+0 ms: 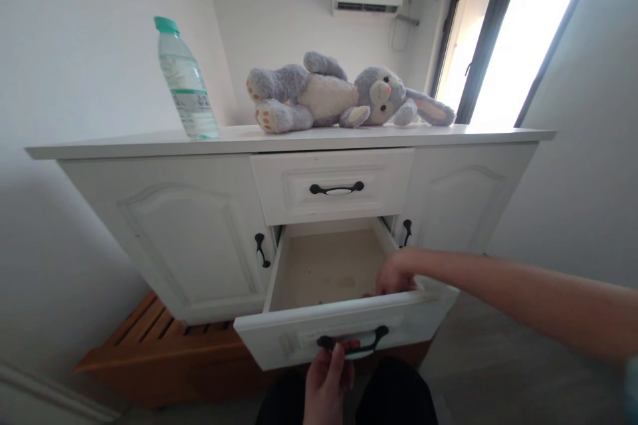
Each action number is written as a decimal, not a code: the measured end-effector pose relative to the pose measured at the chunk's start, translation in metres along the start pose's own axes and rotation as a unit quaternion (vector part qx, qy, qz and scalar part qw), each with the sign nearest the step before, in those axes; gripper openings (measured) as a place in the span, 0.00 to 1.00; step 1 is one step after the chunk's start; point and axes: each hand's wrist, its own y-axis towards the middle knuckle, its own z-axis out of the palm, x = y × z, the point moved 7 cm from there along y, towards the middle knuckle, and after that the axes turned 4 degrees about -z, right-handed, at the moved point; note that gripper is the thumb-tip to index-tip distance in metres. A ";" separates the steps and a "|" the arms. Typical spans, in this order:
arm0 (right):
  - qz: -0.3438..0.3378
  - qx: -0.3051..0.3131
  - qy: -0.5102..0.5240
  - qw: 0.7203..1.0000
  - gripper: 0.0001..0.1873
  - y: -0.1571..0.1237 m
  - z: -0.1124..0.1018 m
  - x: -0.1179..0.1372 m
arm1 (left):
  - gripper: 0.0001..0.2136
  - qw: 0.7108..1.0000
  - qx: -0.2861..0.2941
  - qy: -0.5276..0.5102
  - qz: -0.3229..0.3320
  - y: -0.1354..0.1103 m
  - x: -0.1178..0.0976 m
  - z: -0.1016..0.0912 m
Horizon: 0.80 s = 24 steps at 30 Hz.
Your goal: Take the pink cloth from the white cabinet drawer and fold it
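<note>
While left hand (325, 382) holds one handle (373, 344) in fingers (337, 357) — right hand (393, 271) inside one drawer (279, 341), fingers unclear.

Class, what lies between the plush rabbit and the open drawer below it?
In the head view, the front edge of the cabinet top and the upper drawer with its handle lie between the rabbit and the open drawer.

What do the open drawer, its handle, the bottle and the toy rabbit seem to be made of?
Open drawer: probably wood or board, its front smoothly painted white with molded panel edges.
Drawer handle: likely metal, dark and slim; its pale inset could be ceramic or plastic.
Bottle: likely plastic, judging by its see-through body.
Plush rabbit: apparently fabric, with fuzzy gray pile.
</note>
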 end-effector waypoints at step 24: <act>0.022 -0.147 -0.125 0.981 0.22 -0.073 -0.020 0.032 | 0.17 0.999 0.023 0.027 0.024 -0.007 -0.004 0.003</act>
